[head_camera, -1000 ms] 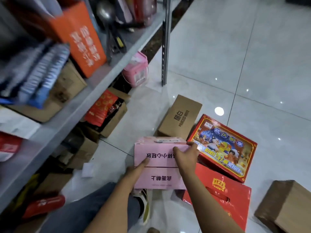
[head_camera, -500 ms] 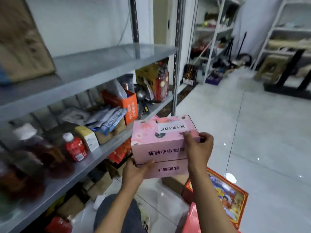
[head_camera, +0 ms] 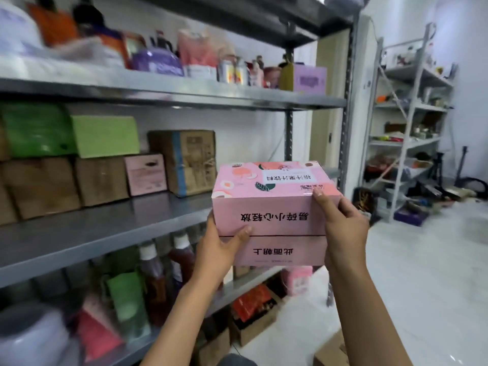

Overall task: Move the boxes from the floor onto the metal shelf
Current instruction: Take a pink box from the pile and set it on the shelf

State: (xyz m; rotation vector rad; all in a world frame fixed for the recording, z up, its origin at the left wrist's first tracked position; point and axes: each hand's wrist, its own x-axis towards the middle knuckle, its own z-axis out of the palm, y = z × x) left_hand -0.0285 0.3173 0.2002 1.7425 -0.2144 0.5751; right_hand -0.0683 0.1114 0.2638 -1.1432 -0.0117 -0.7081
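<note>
A pink box (head_camera: 272, 207) with black lettering and a peach-patterned top is held in the air, level with the middle board of the metal shelf (head_camera: 87, 231). My left hand (head_camera: 221, 249) grips its lower left corner from beneath, thumb on the front face. My right hand (head_camera: 340, 223) grips its right end, fingers over the top edge. The box hangs just right of the shelf board's bare front part, apart from it.
Brown cartons (head_camera: 184, 159), green boxes (head_camera: 105, 134) and a small pink box (head_camera: 146, 174) line the back of that board. Bottles (head_camera: 153, 276) crowd the board below. A shelf post (head_camera: 346, 128) stands behind the box. Cardboard boxes (head_camera: 253, 320) sit on the white floor.
Both hands have lifted the pink box from the floor up to the middle shelf board's height, and my view has risen from the floor to the shelf.
</note>
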